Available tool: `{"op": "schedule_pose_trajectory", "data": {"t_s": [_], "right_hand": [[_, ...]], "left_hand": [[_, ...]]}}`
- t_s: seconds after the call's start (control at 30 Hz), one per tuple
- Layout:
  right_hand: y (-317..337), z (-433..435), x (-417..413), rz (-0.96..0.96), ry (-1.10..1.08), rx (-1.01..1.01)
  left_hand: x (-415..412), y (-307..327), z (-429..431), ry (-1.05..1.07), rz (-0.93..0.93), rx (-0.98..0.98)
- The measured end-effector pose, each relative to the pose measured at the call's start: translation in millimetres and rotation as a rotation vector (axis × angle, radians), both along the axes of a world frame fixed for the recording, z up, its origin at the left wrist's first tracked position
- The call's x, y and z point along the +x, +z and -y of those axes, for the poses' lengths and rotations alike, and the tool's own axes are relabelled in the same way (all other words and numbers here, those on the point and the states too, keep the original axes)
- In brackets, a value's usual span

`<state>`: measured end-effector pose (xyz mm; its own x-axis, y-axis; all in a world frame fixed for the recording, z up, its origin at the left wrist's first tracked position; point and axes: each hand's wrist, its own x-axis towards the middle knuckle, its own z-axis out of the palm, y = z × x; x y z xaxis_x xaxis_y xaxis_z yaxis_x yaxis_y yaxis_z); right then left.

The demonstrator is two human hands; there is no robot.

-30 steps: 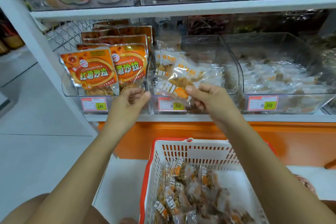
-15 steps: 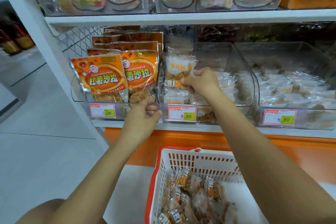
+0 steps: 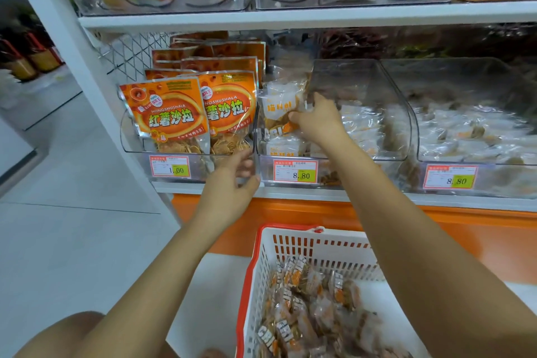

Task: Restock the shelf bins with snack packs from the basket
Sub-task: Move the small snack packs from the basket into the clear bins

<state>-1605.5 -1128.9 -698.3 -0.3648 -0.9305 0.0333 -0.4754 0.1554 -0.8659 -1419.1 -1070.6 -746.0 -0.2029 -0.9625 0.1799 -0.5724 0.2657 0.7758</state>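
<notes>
- The right hand (image 3: 316,122) reaches into the left side of the middle clear plastic shelf bin (image 3: 363,78). It pinches a clear snack pack with a white and orange label (image 3: 279,109), thumb on the front and fingers behind.
- The snack pack stands upright against the bin's left wall, on top of other packs of the same kind, and has not yet been let go.
- The left hand (image 3: 232,183) is at the near lower front of the shelf, where the left bin meets the middle one. Its fingers are curled and hold no pack; whether it grips the bin edge or only rests against it cannot be told.
- The task looks to be partly done. The middle bin has a low layer of packs, with much room above and behind them.
- A good deal seems left to do. The white slatted plastic basket with a red rim (image 3: 319,244), near and below the shelf, holds a heap of small clear packs (image 3: 305,299).
- The right clear bin (image 3: 465,81) already holds a spread of pale wrapped pieces.
- The left bin is filled with rows of upright orange foil pouches (image 3: 171,116), printed "HONGSHUSHALA" and "红薯沙拉".
- The held pack and those in the basket show bold letters that read like "CRI"; the rest is hidden.
- The red-bordered price tags read "1.00" on the left (image 3: 170,167), "8.80" in the middle (image 3: 295,171) and "8.80" on the right (image 3: 449,179). Their small print is too fine to read.
</notes>
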Motion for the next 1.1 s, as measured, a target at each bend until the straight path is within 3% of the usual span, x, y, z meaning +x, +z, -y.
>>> {"op": "schedule_pose_trajectory", "data": {"t_s": [0.13,0.23,0.37,0.47,0.57,0.67,0.77,0.87,1.1], "right_hand": [[7,-26,-3,-0.070,-0.042,-0.138],[4,-48,-3,-0.094,-0.045,-0.264],[-24,-93,2,-0.143,0.132,-0.310],[-72,-124,8,-0.196,0.292,-0.121],[-131,-150,12,-0.311,0.428,0.204],[-191,-178,11,-0.338,0.579,0.592],[-234,-207,9,-0.299,0.700,0.839],[-253,-219,2,-0.409,0.807,0.933],[-253,-214,-8,-0.299,0.750,0.851]], "left_hand": [[4,-9,-18,0.079,-0.036,-0.027],[7,-25,-33,0.146,0.011,0.081],[16,-51,-50,-0.006,0.352,0.369],[23,-75,-66,-0.157,0.617,0.566],[26,-102,-77,-0.317,0.844,0.673],[25,-119,-82,-0.381,0.891,0.718],[23,-125,-81,-0.426,0.916,0.686],[23,-129,-77,-0.453,0.938,0.688],[19,-131,-73,-0.425,0.943,0.741]]}}
